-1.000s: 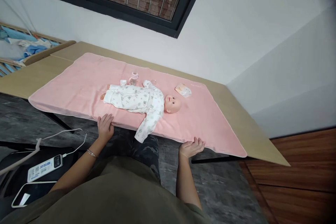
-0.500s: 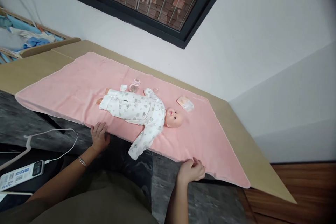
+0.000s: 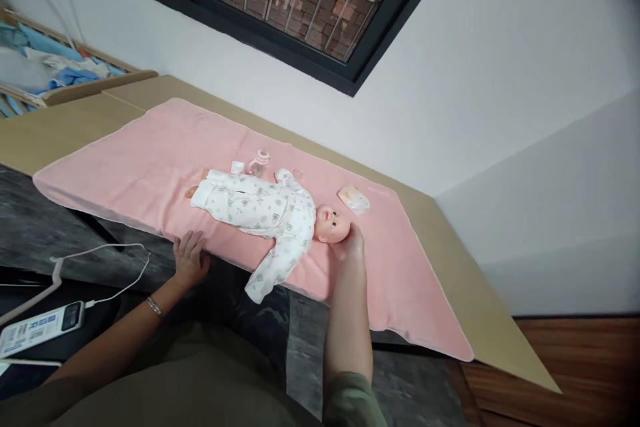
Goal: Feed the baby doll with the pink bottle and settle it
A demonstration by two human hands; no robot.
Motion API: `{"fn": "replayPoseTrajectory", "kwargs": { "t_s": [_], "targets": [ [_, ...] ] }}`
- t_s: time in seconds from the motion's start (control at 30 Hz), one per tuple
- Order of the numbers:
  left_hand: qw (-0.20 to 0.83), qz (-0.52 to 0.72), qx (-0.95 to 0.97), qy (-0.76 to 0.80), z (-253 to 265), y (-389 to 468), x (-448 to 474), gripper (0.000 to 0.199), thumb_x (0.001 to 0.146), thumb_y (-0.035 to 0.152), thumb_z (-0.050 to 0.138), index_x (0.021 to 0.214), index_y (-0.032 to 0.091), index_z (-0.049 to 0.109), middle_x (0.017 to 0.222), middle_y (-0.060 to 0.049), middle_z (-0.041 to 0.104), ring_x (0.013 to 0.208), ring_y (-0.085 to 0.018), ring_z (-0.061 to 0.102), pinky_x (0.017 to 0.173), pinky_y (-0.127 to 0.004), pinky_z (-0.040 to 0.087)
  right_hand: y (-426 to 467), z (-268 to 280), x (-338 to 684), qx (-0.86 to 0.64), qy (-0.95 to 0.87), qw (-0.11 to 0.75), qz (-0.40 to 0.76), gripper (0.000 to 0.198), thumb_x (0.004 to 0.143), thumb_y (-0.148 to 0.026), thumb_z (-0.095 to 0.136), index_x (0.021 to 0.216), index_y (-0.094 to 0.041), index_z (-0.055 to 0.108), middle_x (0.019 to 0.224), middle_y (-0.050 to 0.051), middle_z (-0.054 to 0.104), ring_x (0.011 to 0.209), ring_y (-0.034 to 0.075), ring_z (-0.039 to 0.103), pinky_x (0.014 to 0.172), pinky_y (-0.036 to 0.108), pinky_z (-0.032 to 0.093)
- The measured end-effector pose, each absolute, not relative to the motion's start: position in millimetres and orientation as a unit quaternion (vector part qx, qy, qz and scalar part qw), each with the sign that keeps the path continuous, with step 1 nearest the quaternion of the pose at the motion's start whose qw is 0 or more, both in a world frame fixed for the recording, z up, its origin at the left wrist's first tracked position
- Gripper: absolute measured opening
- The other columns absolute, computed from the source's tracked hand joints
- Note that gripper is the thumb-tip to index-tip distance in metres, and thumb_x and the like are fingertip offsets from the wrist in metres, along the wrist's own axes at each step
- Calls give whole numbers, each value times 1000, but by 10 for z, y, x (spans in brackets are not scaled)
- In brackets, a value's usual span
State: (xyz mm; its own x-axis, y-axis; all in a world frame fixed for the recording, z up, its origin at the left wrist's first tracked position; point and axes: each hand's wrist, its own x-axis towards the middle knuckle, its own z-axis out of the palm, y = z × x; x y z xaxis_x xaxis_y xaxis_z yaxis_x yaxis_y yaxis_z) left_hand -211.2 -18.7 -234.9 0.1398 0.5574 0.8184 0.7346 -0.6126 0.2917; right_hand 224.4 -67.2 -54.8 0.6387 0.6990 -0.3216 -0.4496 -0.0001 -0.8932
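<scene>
At the centre of the frame, the doll lies face up in white printed fabric, its round head smooth, on a soft, creased pink cloth over a flat tan table. A clear bottle with a pink top stands above its legs; a glossy packet lies right of its head. The fingers of your right hand are largely hidden at the doll's crown; whether they grip cannot be told. That forearm extends up from lower centre-right. Your left hand rests on the cloth's near edge, lower left of centre, fingers slightly apart.
</scene>
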Motion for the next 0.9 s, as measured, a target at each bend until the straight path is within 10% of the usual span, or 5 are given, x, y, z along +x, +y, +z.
{"fn": "replayPoseTrajectory", "kwargs": {
  "t_s": [0.33, 0.47, 0.9],
  "targets": [
    [-57, -540, -766, -344, -922, -281, -1378, 31, 82, 24, 51, 113, 25, 54, 120, -10, 66, 126, -32, 56, 118, -60, 32, -503, -573, 2298, -425, -33, 693, 581, 49, 89, -41, 44, 125, -14, 60, 120, 12, 69, 115, 26, 66, 94, 47, 58],
    [-179, -341, -856, -344, -182, 201, -603, 38, 86, 20, 49, 121, 19, 61, 123, -9, 68, 122, -24, 59, 112, -40, 43, -503, -496, 2261, -412, -4, 692, 592, 47, 91, -37, 39, 126, -14, 60, 121, 11, 70, 119, 24, 65, 96, 45, 59],
    [-277, -28, -874, -398, 379, 1130, 434, 34, 96, 41, 62, 117, 14, 64, 115, -9, 68, 100, -20, 67, 88, -42, 58, -641, -176, 1953, -337, 16, 709, 619, 47, 88, -31, 32, 118, -13, 63, 127, 15, 66, 130, 23, 59, 102, 45, 58]
  ]
}}
